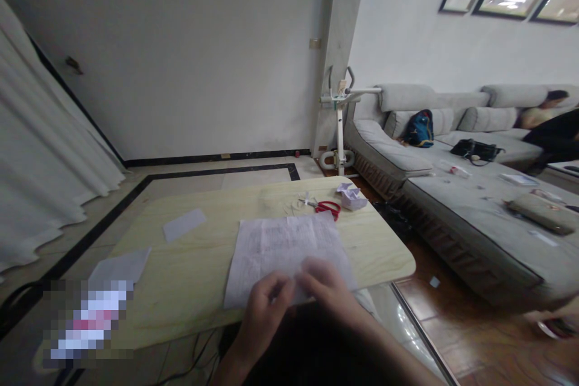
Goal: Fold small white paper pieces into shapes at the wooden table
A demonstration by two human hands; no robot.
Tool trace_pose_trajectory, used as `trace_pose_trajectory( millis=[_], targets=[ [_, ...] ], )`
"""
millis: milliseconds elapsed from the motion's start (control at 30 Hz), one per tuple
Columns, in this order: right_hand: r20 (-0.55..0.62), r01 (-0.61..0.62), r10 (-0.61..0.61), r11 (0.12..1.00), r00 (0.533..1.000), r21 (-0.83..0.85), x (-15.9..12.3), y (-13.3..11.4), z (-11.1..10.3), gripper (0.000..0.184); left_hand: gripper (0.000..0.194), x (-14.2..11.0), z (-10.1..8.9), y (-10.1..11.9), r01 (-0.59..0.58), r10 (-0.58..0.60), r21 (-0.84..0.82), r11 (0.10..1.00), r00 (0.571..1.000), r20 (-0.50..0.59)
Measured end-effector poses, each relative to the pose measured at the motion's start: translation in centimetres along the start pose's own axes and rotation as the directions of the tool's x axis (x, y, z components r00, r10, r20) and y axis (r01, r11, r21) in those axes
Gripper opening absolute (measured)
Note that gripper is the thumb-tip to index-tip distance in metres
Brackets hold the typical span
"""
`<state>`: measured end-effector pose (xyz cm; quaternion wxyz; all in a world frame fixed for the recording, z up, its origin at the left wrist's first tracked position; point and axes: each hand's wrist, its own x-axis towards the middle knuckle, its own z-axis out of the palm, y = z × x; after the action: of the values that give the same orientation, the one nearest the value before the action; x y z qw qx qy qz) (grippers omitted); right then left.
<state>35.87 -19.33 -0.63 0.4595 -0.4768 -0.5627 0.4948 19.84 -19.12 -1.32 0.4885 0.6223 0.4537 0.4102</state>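
A creased, printed sheet of paper [280,241] lies spread on the pale wooden table [199,277], close to its front edge. My left hand [268,297] is over the sheet's near edge, its fingers curled toward the thumb; whatever may be between them is too small to make out. Beside it, nearly touching, my right hand [323,282] is smeared by motion, so its grip does not show. Behind the sheet are red-handled scissors [327,210], with thin paper scraps [292,207] around their blades. Crumpled paper [353,196] sits at the table's back right corner.
To the left lie a small white paper [184,224] and another sheet [120,265], next to a pixelated patch. A grey sofa [470,235] stands at the right, holding a backpack [420,128], a black bag [476,149] and a seated person [549,120]. White exercise equipment [340,126] stands behind the table.
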Motion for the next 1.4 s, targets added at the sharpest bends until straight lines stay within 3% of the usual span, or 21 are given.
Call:
trace_pose_trajectory(
  millis=[167,467,733,1000,1200,1400],
  targets=[
    [-0.058,0.000,0.000,1.000,0.998,-0.002,0.1,0.2,0.1,0.035,0.033,-0.1,0.0,-0.2,0.014,-0.015,-0.028,0.999,1.000,-0.014],
    [-0.059,-0.002,-0.005,0.994,0.998,-0.112,-0.3,0.9,0.0,0.038,0.033,-0.1,0.0,-0.4,0.026,-0.025,0.016,1.000,0.998,-0.063],
    [0.009,-0.075,0.078,0.984,0.997,-0.159,-0.6,-0.2,-0.3,0.042,0.032,-0.2,0.2,-1.5,0.065,-0.062,0.003,0.998,0.966,-0.251],
    [0.018,-0.100,0.105,0.975,0.994,-0.198,-0.8,-0.3,-0.7,0.039,0.035,-0.1,0.0,-1.0,-0.002,0.002,0.027,1.000,1.000,0.011],
    [0.023,-0.074,0.078,0.987,0.997,-0.144,-0.5,0.0,-0.7,0.040,0.024,-0.1,-0.1,-1.5,-0.017,0.011,0.123,0.992,0.999,0.047],
    [0.062,-0.015,0.027,0.983,0.998,-0.184,-0.3,-0.6,-0.7,0.038,0.031,-0.1,-0.3,-0.7,-0.029,0.022,0.120,0.992,0.998,0.058]
  ],
)
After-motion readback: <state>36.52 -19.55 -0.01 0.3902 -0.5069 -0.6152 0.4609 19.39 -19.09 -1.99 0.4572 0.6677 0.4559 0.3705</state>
